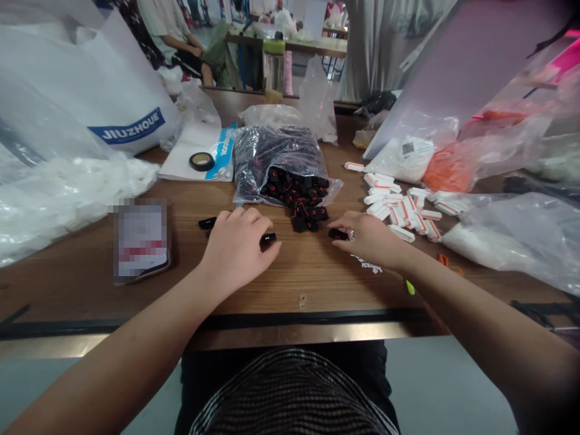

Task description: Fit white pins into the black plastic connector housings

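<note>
My left hand (239,244) rests palm down on the table, its fingers curled. A small glossy black plastic piece (268,238) shows between its thumb and index finger. Another black piece (207,223) pokes out on the hand's outer side; what lies beneath the palm is hidden. My right hand (369,238) pinches a small black plastic part (338,234) between thumb and fingertips, just above or on the table. Between and beyond the hands, a clear plastic bag (251,160) spills a heap of black parts with orange marks (302,205).
White pieces with orange edges (403,208) are piled right, beside filled plastic bags (512,235). Tiny white bits (369,264) lie near my right wrist. A phone (142,241), black tape roll (202,161) and large white sack (113,84) are left. Behind, a bottle (273,69) stands; a person sits beyond.
</note>
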`<action>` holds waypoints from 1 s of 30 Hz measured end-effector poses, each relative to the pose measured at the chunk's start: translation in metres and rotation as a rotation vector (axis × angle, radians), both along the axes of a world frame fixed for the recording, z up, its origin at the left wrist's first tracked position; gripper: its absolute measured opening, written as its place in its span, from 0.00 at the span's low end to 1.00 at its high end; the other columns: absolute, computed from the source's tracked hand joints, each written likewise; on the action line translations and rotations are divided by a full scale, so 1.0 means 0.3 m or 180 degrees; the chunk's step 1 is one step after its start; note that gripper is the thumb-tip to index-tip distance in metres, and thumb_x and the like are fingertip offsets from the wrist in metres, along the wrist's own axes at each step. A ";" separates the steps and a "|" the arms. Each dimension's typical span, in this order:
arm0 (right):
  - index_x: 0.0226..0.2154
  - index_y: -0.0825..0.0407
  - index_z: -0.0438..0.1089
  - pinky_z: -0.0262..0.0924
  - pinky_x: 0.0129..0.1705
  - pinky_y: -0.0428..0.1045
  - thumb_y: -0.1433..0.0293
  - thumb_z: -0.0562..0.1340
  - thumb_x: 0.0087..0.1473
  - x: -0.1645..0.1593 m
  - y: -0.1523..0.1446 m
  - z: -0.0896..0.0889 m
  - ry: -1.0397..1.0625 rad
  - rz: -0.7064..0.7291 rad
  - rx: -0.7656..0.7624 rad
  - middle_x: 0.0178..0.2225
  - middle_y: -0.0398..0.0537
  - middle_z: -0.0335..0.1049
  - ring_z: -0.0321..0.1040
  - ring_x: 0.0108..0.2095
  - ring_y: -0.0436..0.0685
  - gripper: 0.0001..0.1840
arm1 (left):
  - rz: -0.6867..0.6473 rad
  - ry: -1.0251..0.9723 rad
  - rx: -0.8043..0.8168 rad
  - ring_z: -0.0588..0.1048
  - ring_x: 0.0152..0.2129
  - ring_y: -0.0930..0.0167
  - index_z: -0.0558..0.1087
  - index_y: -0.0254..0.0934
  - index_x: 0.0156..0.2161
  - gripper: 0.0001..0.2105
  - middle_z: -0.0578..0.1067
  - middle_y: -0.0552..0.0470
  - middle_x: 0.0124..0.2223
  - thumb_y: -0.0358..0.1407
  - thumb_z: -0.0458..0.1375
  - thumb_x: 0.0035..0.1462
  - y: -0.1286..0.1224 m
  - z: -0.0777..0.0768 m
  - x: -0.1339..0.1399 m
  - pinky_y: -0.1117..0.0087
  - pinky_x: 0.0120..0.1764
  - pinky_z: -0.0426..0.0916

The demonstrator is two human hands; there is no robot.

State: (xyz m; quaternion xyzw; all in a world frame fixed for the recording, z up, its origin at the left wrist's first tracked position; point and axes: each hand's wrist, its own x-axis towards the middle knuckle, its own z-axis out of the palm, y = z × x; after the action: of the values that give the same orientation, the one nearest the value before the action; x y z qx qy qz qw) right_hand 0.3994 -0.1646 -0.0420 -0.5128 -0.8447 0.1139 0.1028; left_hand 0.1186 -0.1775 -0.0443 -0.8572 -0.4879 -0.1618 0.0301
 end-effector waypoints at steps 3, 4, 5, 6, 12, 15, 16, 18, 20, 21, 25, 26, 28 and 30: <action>0.43 0.50 0.75 0.58 0.45 0.52 0.69 0.61 0.55 -0.046 -0.075 0.014 -0.0045 0.0371 0.0083 0.39 0.49 0.75 0.71 0.40 0.57 0.13 | -0.0465 -0.0651 0.0108 0.71 0.40 0.63 0.73 0.36 0.42 0.10 0.75 0.47 0.41 0.40 0.57 0.60 -0.032 -0.012 0.035 0.60 0.44 0.65; 0.43 0.50 0.75 0.58 0.44 0.52 0.68 0.61 0.56 -0.064 -0.101 0.012 -0.0053 0.0436 0.0076 0.38 0.48 0.75 0.70 0.39 0.56 0.12 | -0.0653 -0.0841 0.0056 0.72 0.40 0.65 0.72 0.36 0.44 0.09 0.74 0.48 0.42 0.38 0.56 0.61 -0.046 -0.020 0.047 0.62 0.44 0.67; 0.42 0.50 0.75 0.57 0.43 0.52 0.66 0.62 0.56 -0.083 -0.125 0.008 -0.0059 0.0459 0.0064 0.37 0.48 0.75 0.70 0.37 0.56 0.11 | -0.0825 -0.0958 -0.0061 0.72 0.39 0.66 0.72 0.37 0.44 0.09 0.74 0.49 0.42 0.37 0.55 0.62 -0.060 -0.030 0.060 0.64 0.42 0.68; 0.40 0.51 0.75 0.57 0.41 0.52 0.66 0.62 0.56 -0.101 -0.147 0.001 -0.0063 0.0444 0.0055 0.35 0.48 0.74 0.69 0.35 0.55 0.10 | -0.0975 -0.1002 -0.0231 0.73 0.38 0.68 0.71 0.37 0.45 0.08 0.74 0.49 0.41 0.37 0.55 0.63 -0.074 -0.041 0.071 0.66 0.40 0.68; 0.33 0.53 0.73 0.59 0.36 0.51 0.68 0.63 0.54 -0.157 -0.218 -0.041 0.0140 0.0212 -0.0161 0.31 0.47 0.71 0.67 0.32 0.54 0.06 | -0.1177 -0.0914 -0.1003 0.74 0.34 0.69 0.69 0.39 0.47 0.11 0.74 0.51 0.43 0.34 0.59 0.60 -0.108 -0.100 0.109 0.65 0.38 0.70; 0.38 0.52 0.72 0.60 0.35 0.49 0.70 0.63 0.53 -0.151 -0.241 -0.040 0.0441 0.0094 -0.0337 0.32 0.46 0.71 0.67 0.32 0.53 0.08 | -0.1160 -0.0992 -0.1166 0.74 0.32 0.70 0.69 0.38 0.46 0.10 0.74 0.52 0.41 0.33 0.59 0.59 -0.103 -0.107 0.114 0.66 0.37 0.69; 0.40 0.52 0.72 0.61 0.35 0.49 0.71 0.63 0.53 -0.147 -0.252 -0.040 0.0560 0.0009 -0.0368 0.32 0.45 0.72 0.67 0.32 0.52 0.10 | -0.1137 -0.1009 -0.1193 0.73 0.31 0.70 0.69 0.38 0.44 0.08 0.74 0.52 0.40 0.33 0.59 0.59 -0.102 -0.106 0.116 0.66 0.36 0.69; 0.41 0.52 0.70 0.62 0.34 0.48 0.72 0.63 0.52 -0.143 -0.275 -0.045 0.0806 -0.0204 -0.0399 0.32 0.43 0.72 0.67 0.30 0.50 0.12 | -0.1088 -0.1035 -0.1240 0.73 0.30 0.70 0.70 0.37 0.40 0.05 0.73 0.52 0.37 0.32 0.59 0.59 -0.104 -0.101 0.120 0.67 0.35 0.68; 0.38 0.52 0.69 0.62 0.33 0.47 0.72 0.63 0.52 -0.146 -0.296 -0.057 0.0953 -0.0359 -0.0322 0.30 0.43 0.71 0.67 0.28 0.50 0.08 | -0.1103 -0.1093 -0.1339 0.72 0.30 0.70 0.70 0.37 0.38 0.03 0.73 0.53 0.35 0.31 0.58 0.59 -0.110 -0.095 0.124 0.68 0.34 0.67; 0.35 0.52 0.69 0.61 0.33 0.48 0.72 0.63 0.53 -0.151 -0.303 -0.064 0.0986 -0.0384 -0.0234 0.29 0.43 0.70 0.66 0.28 0.50 0.04 | -0.1133 -0.1129 -0.1403 0.72 0.30 0.71 0.71 0.37 0.39 0.03 0.72 0.53 0.34 0.30 0.57 0.58 -0.113 -0.093 0.125 0.69 0.33 0.66; 0.32 0.53 0.69 0.61 0.34 0.49 0.74 0.60 0.54 -0.183 -0.310 -0.081 0.1073 -0.0272 0.0019 0.30 0.45 0.70 0.66 0.30 0.51 0.02 | -0.1147 -0.1172 -0.1489 0.72 0.33 0.69 0.70 0.38 0.44 0.11 0.73 0.52 0.37 0.28 0.57 0.53 -0.121 -0.089 0.126 0.67 0.36 0.68; 0.32 0.53 0.69 0.61 0.36 0.49 0.75 0.60 0.54 -0.190 -0.308 -0.079 0.1125 -0.0254 -0.0013 0.30 0.46 0.70 0.66 0.31 0.51 0.03 | -0.1105 -0.1150 -0.1477 0.72 0.34 0.68 0.69 0.38 0.44 0.12 0.73 0.52 0.38 0.28 0.58 0.52 -0.121 -0.090 0.126 0.66 0.37 0.68; 0.33 0.53 0.70 0.62 0.37 0.48 0.75 0.60 0.53 -0.194 -0.306 -0.066 0.1261 -0.0223 -0.0145 0.32 0.46 0.71 0.67 0.33 0.51 0.04 | -0.1037 -0.1098 -0.1457 0.72 0.35 0.67 0.69 0.39 0.43 0.12 0.73 0.52 0.38 0.30 0.59 0.51 -0.120 -0.092 0.128 0.65 0.38 0.68; 0.36 0.52 0.70 0.62 0.38 0.47 0.74 0.59 0.55 -0.173 -0.307 -0.048 0.1392 -0.0206 -0.0269 0.33 0.46 0.72 0.68 0.34 0.51 0.06 | -0.0994 -0.1036 -0.1433 0.72 0.35 0.67 0.69 0.39 0.43 0.11 0.73 0.52 0.38 0.33 0.59 0.53 -0.121 -0.092 0.131 0.65 0.38 0.68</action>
State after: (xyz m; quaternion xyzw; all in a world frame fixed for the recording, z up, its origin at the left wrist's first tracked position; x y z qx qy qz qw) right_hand 0.3474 -0.2569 -0.0564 -0.5066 -0.7798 0.2543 0.2656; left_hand 0.1579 -0.2137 -0.0720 -0.8698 -0.3723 -0.1875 -0.2640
